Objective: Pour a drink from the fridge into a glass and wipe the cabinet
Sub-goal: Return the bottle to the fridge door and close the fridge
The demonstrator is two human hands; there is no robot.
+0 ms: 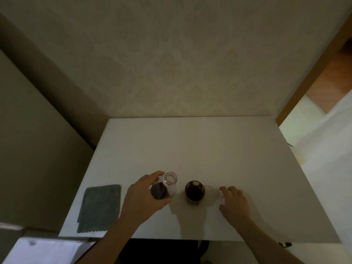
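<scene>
A clear glass bottle (pixel 165 187) with dark red drink in it stands uncapped on the white cabinet top (pixel 190 145). My left hand (pixel 141 197) is wrapped around its left side. Just to the right stands a glass (pixel 194 191) filled with the same dark drink. My right hand (pixel 233 201) hovers low over the cabinet top to the right of the glass, fingers curled around a small pale thing, maybe the bottle's cap; it is too dim to tell. A grey cloth (pixel 100 207) lies flat near the front left corner.
A patterned wall rises behind the cabinet. A tall pale surface, perhaps the fridge side (pixel 28 149), stands at the left. A wooden door frame (pixel 312 73) and a bright room lie to the right.
</scene>
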